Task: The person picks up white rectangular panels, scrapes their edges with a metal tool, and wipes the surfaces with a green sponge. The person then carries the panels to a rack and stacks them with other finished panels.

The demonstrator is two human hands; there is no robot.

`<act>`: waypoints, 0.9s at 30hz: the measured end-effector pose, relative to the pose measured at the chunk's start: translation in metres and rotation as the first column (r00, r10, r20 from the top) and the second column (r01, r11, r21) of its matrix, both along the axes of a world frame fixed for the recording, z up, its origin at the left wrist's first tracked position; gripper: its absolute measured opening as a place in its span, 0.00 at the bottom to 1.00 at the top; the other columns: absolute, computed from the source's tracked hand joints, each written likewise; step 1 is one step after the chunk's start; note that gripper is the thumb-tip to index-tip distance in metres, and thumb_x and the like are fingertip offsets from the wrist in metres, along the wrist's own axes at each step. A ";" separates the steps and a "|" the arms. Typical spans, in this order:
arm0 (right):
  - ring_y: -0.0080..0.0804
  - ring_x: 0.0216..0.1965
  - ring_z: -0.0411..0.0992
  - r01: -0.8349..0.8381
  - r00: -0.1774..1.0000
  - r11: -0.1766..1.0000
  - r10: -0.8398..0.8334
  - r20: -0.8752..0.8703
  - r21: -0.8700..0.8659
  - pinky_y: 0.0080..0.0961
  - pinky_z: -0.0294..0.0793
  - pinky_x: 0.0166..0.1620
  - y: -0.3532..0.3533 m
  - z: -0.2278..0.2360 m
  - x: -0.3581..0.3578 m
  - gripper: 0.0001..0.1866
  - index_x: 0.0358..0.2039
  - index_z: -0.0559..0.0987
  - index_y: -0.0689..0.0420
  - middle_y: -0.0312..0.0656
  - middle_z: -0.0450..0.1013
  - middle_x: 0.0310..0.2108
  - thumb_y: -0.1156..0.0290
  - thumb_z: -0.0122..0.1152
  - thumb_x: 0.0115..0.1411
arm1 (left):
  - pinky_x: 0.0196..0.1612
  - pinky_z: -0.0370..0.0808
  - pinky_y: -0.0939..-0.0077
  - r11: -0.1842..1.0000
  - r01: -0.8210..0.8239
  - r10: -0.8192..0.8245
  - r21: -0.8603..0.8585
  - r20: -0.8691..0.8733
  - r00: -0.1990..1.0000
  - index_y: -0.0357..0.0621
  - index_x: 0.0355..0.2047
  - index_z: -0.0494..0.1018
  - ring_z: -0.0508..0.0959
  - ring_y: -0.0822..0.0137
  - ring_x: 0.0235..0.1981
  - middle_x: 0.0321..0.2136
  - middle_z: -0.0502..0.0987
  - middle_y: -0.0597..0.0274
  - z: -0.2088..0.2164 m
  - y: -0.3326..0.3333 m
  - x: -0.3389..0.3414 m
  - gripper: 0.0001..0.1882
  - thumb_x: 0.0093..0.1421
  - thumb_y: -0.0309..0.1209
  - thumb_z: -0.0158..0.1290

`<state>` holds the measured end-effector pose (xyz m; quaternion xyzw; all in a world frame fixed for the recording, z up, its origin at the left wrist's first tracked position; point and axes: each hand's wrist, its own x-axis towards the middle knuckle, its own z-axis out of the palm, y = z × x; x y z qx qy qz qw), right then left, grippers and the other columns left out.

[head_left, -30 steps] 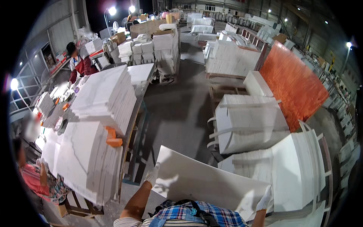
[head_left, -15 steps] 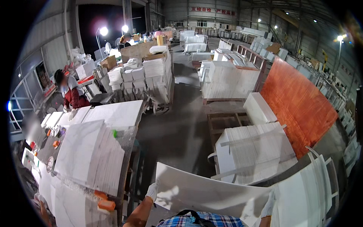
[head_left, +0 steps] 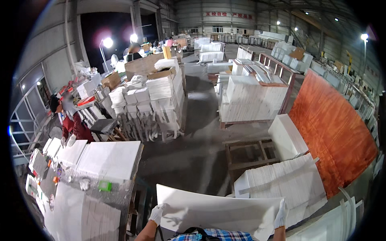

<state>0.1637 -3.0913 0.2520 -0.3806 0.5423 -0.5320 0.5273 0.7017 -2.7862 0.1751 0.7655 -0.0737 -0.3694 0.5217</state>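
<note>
A long white stone slab (head_left: 219, 207) stretches across in front of my body, one end in each hand. My gloved left hand (head_left: 157, 214) is closed on its left edge. At its right edge, my gloved right hand (head_left: 280, 215) is closed too. The slab's right part overlaps the view of a pallet stack of white slabs (head_left: 281, 184), standing on edge just beyond it; whether they touch I cannot tell. The slab's lower edge is partly hidden by my blue checked shirt.
To the left, a worktable carries white slabs (head_left: 106, 160) and a small green block (head_left: 105, 186). A co-worker in red (head_left: 76, 125) stands behind it. A wooden pallet (head_left: 245, 164), an orange board (head_left: 331, 132) and upright slabs (head_left: 329, 219) are ahead and right.
The view has shifted, and the worktable and the pallet stack sit differently around me. The slab stays between my hands. More of the green block shows. The co-worker is bent differently.
</note>
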 end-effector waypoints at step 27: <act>0.20 0.38 0.65 0.635 0.772 0.770 -0.633 -0.052 0.056 0.24 0.67 0.45 -0.373 0.020 0.251 0.14 0.39 0.77 0.56 0.30 0.69 0.36 0.58 0.51 0.71 | 0.45 0.70 0.74 0.769 0.629 -0.640 0.119 0.152 0.754 0.33 0.39 0.76 0.74 0.71 0.39 0.35 0.78 0.62 0.000 -0.697 0.314 0.26 0.67 0.50 0.51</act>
